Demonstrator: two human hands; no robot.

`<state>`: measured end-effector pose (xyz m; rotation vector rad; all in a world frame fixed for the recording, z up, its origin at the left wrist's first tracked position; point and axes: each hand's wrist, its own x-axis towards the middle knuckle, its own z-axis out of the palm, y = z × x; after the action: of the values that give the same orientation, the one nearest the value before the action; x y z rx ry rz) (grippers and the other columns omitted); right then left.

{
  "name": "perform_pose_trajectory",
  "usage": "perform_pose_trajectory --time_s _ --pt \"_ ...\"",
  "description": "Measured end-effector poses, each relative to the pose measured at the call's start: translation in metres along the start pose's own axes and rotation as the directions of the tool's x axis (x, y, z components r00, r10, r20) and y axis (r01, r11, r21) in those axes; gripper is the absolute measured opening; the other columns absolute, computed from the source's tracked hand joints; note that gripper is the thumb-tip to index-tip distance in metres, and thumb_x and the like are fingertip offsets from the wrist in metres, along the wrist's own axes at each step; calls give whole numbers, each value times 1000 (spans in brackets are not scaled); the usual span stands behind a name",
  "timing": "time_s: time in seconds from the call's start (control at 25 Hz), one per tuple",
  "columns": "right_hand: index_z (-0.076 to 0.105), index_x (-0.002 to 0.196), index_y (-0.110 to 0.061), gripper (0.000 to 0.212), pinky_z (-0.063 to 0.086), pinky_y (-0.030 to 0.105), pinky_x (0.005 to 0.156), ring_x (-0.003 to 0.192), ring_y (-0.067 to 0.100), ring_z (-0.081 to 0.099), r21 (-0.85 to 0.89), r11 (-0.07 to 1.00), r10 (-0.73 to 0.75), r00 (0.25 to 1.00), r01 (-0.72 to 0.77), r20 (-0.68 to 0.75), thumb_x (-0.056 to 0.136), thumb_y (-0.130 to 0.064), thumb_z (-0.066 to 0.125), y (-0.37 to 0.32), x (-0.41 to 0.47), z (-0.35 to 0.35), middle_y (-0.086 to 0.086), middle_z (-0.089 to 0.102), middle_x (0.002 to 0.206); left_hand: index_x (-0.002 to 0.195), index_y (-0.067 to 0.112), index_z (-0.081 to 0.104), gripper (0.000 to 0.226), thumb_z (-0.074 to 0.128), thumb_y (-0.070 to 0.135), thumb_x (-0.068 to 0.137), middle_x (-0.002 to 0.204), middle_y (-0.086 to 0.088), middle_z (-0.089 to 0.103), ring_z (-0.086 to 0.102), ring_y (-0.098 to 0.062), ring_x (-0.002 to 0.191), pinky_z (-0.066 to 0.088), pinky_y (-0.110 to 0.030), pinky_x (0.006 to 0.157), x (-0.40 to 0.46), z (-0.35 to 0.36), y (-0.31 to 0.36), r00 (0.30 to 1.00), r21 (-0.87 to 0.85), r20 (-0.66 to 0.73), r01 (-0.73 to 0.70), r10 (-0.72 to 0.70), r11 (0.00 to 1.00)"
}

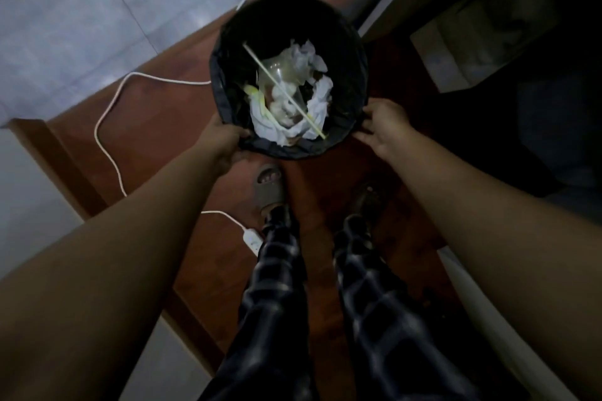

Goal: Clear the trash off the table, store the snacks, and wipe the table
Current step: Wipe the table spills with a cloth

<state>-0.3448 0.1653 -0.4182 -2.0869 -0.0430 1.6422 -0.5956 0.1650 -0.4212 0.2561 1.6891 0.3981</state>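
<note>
Nearest the camera, two legs (277,303) in dark checked trousers stand on a reddish-brown wooden floor (163,114), the feet in slippers (268,189). A white power strip (252,239) lies on the floor just left of the left leg, and its white cable (107,114) loops away toward the pale tiled floor (65,26) at the far left. Both bare forearms reach forward to a round bin (351,75) lined with a black bag (293,149), which stands on the wood just beyond the feet. The left hand (224,136) grips the bin's near left rim, its fingers curled over the bag's edge. The right hand (382,125) touches the near right rim with its fingers loosely bent; whether it truly grips the rim I cannot tell. Inside the bin lie crumpled white tissues (309,55), a clear plastic cup (280,75) and a long pale straw (283,91) slanting across the heap. To the far right, in deep shadow, sits a boxy shape (482,39) too dark to make out.
</note>
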Motion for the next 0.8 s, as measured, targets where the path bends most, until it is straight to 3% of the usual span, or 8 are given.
perform_pose_trajectory --time_s 0.08,0.24,0.56,0.72,0.8 --pt "60 93 -18 25 52 34 68 93 20 62 18 1000 12 1000 -12 -13 88 -5 39 6 20 15 1 63 94 129 25 47 58 44 -15 87 110 -3 61 61 -28 93 53 -49 82 28 -4 1 1000 40 -18 -15 16 999" --pt "60 106 -14 31 52 33 68 95 20 62 52 998 24 999 -22 -47 84 -4 41 15 54 36 1 63 95 130 15 51 48 54 -8 88 121 -11 62 60 -33 107 51 -51 94 76 -10 -6 998 138 -53 -17 25 990" --pt "58 117 -11 38 50 31 61 98 21 59 53 998 42 991 -36 -124 85 -1 41 5 86 44 7 61 114 123 10 58 38 62 -2 86 122 -11 64 61 -31 110 51 -49 98 137 3 -18 993 182 -94 -51 69 982" --pt "56 119 -11 34 51 26 56 82 15 58 42 999 35 984 -28 -175 89 -4 42 3 99 36 2 60 99 124 8 57 43 70 6 83 123 -13 64 61 -31 109 52 -47 96 152 16 -16 985 361 -65 -128 161 924" --pt "56 119 -13 32 51 26 60 80 14 56 -3 999 33 980 -34 -194 91 -8 43 1 104 31 2 59 99 126 9 53 49 72 12 81 125 -13 62 60 -31 110 52 -46 95 153 22 -15 982 468 -28 -152 187 871"
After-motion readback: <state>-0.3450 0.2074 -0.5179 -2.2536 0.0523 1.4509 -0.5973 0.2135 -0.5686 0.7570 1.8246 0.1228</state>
